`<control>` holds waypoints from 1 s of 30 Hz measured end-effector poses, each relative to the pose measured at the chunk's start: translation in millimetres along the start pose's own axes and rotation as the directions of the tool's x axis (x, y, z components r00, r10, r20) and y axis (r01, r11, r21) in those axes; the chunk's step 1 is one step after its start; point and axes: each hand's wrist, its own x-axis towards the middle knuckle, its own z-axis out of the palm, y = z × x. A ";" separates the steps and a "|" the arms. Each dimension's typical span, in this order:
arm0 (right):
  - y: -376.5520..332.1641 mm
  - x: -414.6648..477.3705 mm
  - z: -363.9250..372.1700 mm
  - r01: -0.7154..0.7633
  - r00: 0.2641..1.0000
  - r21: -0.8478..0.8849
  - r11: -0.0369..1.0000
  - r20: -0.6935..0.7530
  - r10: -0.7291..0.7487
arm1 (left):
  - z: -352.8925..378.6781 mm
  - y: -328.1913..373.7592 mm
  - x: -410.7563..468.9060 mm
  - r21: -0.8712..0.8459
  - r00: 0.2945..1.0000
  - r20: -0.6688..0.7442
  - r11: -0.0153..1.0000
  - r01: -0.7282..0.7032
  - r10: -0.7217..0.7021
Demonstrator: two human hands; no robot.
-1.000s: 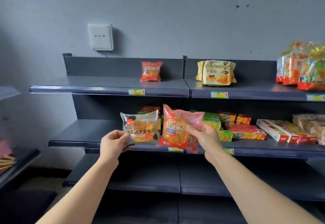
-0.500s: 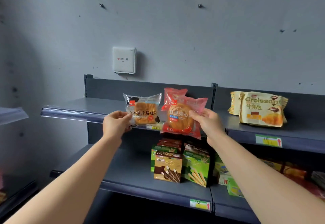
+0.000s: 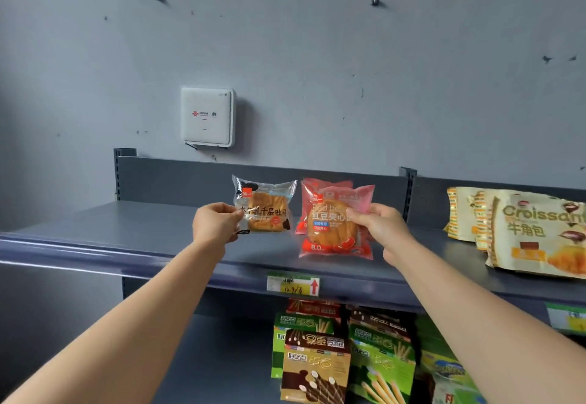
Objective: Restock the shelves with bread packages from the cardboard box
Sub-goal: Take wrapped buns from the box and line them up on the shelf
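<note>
My left hand pinches the left edge of a clear toast bread package, held upright over the top shelf. My right hand grips the right side of a red bean bread package, whose lower edge is at the shelf surface. Directly behind it stands another red bread package, mostly hidden. The cardboard box is out of view.
Yellow croissant packs lie on the top shelf to the right, past an upright post. Green and brown biscuit-stick boxes stand on the shelf below. A white wall box hangs above. A price tag marks the shelf edge.
Both hands have carried the two packages from the lower shelf level up to the top shelf, and I have come closer to it. The grips are unchanged.
</note>
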 end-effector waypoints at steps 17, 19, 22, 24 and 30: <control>32.2 74.7 22.8 -0.085 0.996 -0.013 0.996 -0.033 0.085 | 42.7 -38.2 131.8 0.139 0.990 0.045 0.983 0.123 -0.130; 34.6 76.7 21.3 -0.081 0.997 -0.018 0.997 -0.022 0.080 | 44.8 -38.9 138.9 0.147 0.989 0.042 0.980 0.134 -0.141; 35.4 77.2 20.7 -0.062 0.998 -0.028 0.998 0.000 0.062 | 48.2 -40.1 150.2 0.155 0.987 0.036 0.977 0.148 -0.155; 34.8 76.1 21.2 -0.047 0.999 -0.024 0.999 0.012 0.048 | 51.2 -40.8 156.8 0.160 0.985 0.037 0.974 0.159 -0.167; 35.3 78.5 22.1 -0.025 0.999 -0.016 1.000 0.048 0.026 | 60.6 -45.6 176.2 0.169 0.981 0.036 0.969 0.181 -0.190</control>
